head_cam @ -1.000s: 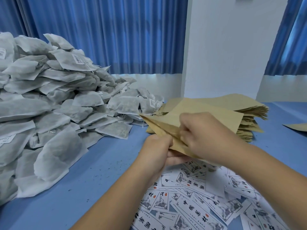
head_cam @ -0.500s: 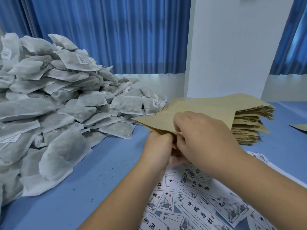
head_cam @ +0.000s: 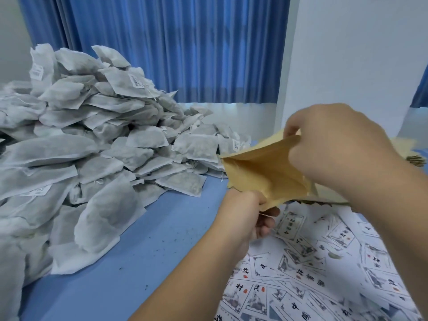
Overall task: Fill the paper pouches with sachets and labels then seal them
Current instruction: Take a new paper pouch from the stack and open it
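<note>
Spreading an apparently empty paper pouch (head_cam: 261,172) at three o'clock, the left grip (head_cam: 250,214) pinches its lower edge and the right grip (head_cam: 335,154) its upper lip, so sachets (head_cam: 92,147) at nine o'clock, labels (head_cam: 301,262) at five and sealing remain.

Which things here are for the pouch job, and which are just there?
For the job:
paper pouch, held open by the left hand and right hand
pile of sachets
printed labels
stack of spare pouches

Just there:
blue curtains
white pillar
</note>
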`<action>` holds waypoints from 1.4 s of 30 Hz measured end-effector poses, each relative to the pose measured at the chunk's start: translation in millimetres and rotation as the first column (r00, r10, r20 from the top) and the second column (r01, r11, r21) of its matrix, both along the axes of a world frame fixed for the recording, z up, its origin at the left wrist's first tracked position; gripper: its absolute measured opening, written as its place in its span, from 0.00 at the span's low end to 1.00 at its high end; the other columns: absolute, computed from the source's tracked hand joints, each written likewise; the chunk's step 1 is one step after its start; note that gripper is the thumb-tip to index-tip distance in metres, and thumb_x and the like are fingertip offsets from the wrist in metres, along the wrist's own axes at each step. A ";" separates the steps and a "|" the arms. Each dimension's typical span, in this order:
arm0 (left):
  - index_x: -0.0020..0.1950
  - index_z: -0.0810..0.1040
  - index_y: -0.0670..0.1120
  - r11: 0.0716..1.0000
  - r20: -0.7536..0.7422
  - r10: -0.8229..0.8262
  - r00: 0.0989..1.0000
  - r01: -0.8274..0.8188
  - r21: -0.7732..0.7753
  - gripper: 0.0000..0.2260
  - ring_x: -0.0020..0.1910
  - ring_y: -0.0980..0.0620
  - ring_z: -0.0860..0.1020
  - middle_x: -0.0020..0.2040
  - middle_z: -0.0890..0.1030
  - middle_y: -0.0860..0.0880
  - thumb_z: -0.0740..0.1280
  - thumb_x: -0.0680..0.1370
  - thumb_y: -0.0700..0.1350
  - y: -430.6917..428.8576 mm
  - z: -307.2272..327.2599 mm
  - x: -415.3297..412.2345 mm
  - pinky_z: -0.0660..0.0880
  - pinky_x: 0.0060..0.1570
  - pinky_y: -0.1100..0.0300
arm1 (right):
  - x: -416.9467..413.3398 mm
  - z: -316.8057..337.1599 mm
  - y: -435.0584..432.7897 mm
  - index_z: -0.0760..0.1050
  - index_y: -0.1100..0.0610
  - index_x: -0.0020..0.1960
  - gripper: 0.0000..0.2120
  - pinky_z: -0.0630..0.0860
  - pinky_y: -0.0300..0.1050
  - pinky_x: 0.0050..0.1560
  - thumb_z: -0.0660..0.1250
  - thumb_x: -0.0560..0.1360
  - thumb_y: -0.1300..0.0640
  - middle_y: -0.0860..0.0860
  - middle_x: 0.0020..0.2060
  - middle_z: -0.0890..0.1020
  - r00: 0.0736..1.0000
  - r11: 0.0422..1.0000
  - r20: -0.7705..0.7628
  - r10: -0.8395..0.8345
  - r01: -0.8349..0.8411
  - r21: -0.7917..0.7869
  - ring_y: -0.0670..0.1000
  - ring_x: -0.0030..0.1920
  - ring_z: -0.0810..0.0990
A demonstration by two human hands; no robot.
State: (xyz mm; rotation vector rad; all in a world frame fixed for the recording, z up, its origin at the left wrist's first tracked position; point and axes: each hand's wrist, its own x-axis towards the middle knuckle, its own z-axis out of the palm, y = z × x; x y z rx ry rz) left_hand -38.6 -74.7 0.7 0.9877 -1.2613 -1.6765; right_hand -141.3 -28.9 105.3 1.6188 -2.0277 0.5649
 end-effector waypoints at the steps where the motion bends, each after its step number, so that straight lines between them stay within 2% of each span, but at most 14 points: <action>1: 0.47 0.69 0.43 1.000 0.013 -0.001 1.000 0.001 -0.005 0.04 0.18 0.54 0.71 0.27 0.79 0.47 0.57 0.77 0.35 -1.2 0.3 0.5 0.65 0.21 0.68 | -3.8 0.4 -2.7 0.79 0.50 0.44 0.16 0.59 0.38 0.30 0.60 0.63 0.64 0.52 0.40 0.77 1.000 1.000 0.027 0.000 0.000 -0.007 0.58 0.37 0.73; 4: 0.49 0.69 0.46 0.990 0.066 0.066 0.996 -0.057 -0.129 0.06 0.21 0.50 0.76 0.37 0.81 0.46 0.57 0.77 0.36 -7.0 -2.1 1.4 0.68 0.21 0.65 | -7.6 -7.2 -8.9 0.79 0.50 0.44 0.13 0.60 0.38 0.30 0.62 0.64 0.63 0.52 0.40 0.78 0.998 1.000 0.060 0.015 -0.016 0.017 0.58 0.38 0.74; 6: 0.49 0.69 0.46 0.978 0.045 0.107 0.993 -0.097 -0.185 0.05 0.21 0.49 0.76 0.33 0.81 0.46 0.57 0.77 0.37 -9.9 -3.3 2.4 0.69 0.20 0.64 | -6.7 -13.1 -12.3 0.79 0.48 0.43 0.11 0.64 0.39 0.30 0.63 0.66 0.61 0.50 0.38 0.78 0.994 0.996 0.092 0.060 -0.066 0.058 0.57 0.39 0.75; 10: 0.48 0.68 0.42 0.992 -0.125 0.113 0.986 -0.119 -0.046 0.04 0.20 0.49 0.74 0.24 0.77 0.47 0.56 0.79 0.35 -12.7 -3.1 7.5 0.70 0.20 0.63 | -4.8 -14.9 -12.8 0.80 0.47 0.40 0.13 0.67 0.41 0.30 0.62 0.66 0.62 0.48 0.29 0.77 0.966 0.976 0.197 0.167 -0.190 0.108 0.54 0.35 0.76; 15: 0.43 0.69 0.41 0.998 -0.119 0.066 0.991 -0.066 0.006 0.05 0.19 0.51 0.71 0.25 0.77 0.46 0.57 0.77 0.34 -16.5 -2.7 13.5 0.69 0.20 0.65 | -8.3 -8.3 -6.8 0.81 0.45 0.43 0.17 0.70 0.42 0.34 0.62 0.65 0.64 0.45 0.34 0.78 0.954 0.974 0.205 0.218 -0.224 0.009 0.54 0.38 0.76; 19: 0.45 0.71 0.40 0.999 -0.149 0.041 0.988 -0.039 0.014 0.01 0.21 0.51 0.72 0.25 0.75 0.46 0.61 0.77 0.36 -16.9 -7.5 11.2 0.68 0.21 0.64 | -2.6 -10.8 -7.5 0.81 0.45 0.43 0.14 0.69 0.41 0.32 0.64 0.67 0.62 0.45 0.31 0.76 0.939 0.955 0.200 0.279 -0.293 0.041 0.53 0.39 0.76; 25: 0.53 0.77 0.40 0.998 -0.187 0.021 0.982 -0.033 -0.060 0.08 0.34 0.46 0.83 0.38 0.83 0.42 0.64 0.75 0.36 -22.5 -14.4 14.0 0.80 0.36 0.52 | 6.1 -23.7 -14.6 0.79 0.44 0.52 0.15 0.69 0.42 0.37 0.64 0.69 0.59 0.42 0.33 0.72 0.917 0.915 0.178 0.357 -0.381 0.131 0.49 0.42 0.75; 28: 0.53 0.79 0.40 0.999 -0.189 0.027 0.982 -0.035 -0.035 0.13 0.35 0.46 0.83 0.38 0.83 0.41 0.58 0.74 0.31 -24.3 -15.9 14.9 0.79 0.34 0.53 | 7.6 -34.3 -21.4 0.80 0.45 0.53 0.13 0.67 0.36 0.33 0.65 0.72 0.55 0.41 0.30 0.73 0.844 0.829 0.238 0.481 -0.526 0.192 0.41 0.36 0.73; 31: 0.52 0.80 0.37 0.997 -0.205 0.072 0.976 -0.072 0.006 0.14 0.38 0.44 0.80 0.40 0.81 0.38 0.57 0.73 0.31 -26.3 -14.7 17.7 0.76 0.41 0.51 | 3.8 -40.3 -26.7 0.82 0.46 0.46 0.08 0.68 0.30 0.29 0.65 0.73 0.45 0.42 0.27 0.79 0.618 0.661 0.592 0.517 -0.728 0.182 0.40 0.28 0.76; 32: 0.52 0.80 0.37 0.993 -0.203 0.113 0.973 -0.109 0.035 0.15 0.40 0.43 0.79 0.42 0.81 0.38 0.56 0.73 0.31 -27.9 -14.8 19.0 0.75 0.44 0.49 | -2.9 -43.3 -31.6 0.82 0.47 0.44 0.10 0.71 0.33 0.29 0.65 0.72 0.43 0.45 0.29 0.81 0.561 0.674 0.675 0.479 -0.728 0.126 0.42 0.28 0.78; 33: 0.52 0.79 0.37 0.987 -0.198 0.157 0.968 -0.147 0.067 0.15 0.40 0.44 0.79 0.42 0.82 0.38 0.55 0.74 0.30 -29.3 -15.5 20.6 0.76 0.46 0.49 | -12.6 -46.8 -39.3 0.82 0.48 0.43 0.12 0.73 0.37 0.31 0.65 0.72 0.42 0.47 0.31 0.82 0.569 0.732 0.687 0.452 -0.677 0.080 0.45 0.32 0.79; 37: 0.54 0.78 0.39 0.972 -0.178 0.215 0.960 -0.194 0.129 0.17 0.34 0.46 0.81 0.37 0.83 0.43 0.53 0.74 0.31 -32.9 -16.7 25.5 0.79 0.35 0.56 | -70.4 -57.9 -65.3 0.80 0.52 0.53 0.13 0.73 0.45 0.49 0.62 0.77 0.47 0.49 0.49 0.81 0.906 0.981 0.383 0.182 -0.194 -0.006 0.54 0.52 0.78; 39: 0.55 0.79 0.38 0.974 -0.187 0.214 0.959 -0.194 0.119 0.16 0.39 0.43 0.82 0.42 0.84 0.40 0.54 0.75 0.31 -32.3 -14.0 26.5 0.81 0.42 0.50 | -103.1 -61.4 -69.9 0.78 0.56 0.58 0.17 0.71 0.49 0.54 0.60 0.78 0.46 0.56 0.55 0.79 0.922 0.998 0.383 0.054 -0.046 -0.031 0.59 0.56 0.76; 42: 0.59 0.76 0.35 0.978 -0.196 0.204 0.959 -0.189 0.091 0.15 0.48 0.39 0.79 0.49 0.80 0.37 0.55 0.76 0.32 -31.5 -8.2 29.6 0.74 0.56 0.40 | -137.3 -62.5 -68.9 0.78 0.59 0.56 0.21 0.68 0.48 0.51 0.57 0.79 0.44 0.57 0.54 0.80 0.848 0.998 0.531 0.004 0.034 -0.062 0.60 0.56 0.76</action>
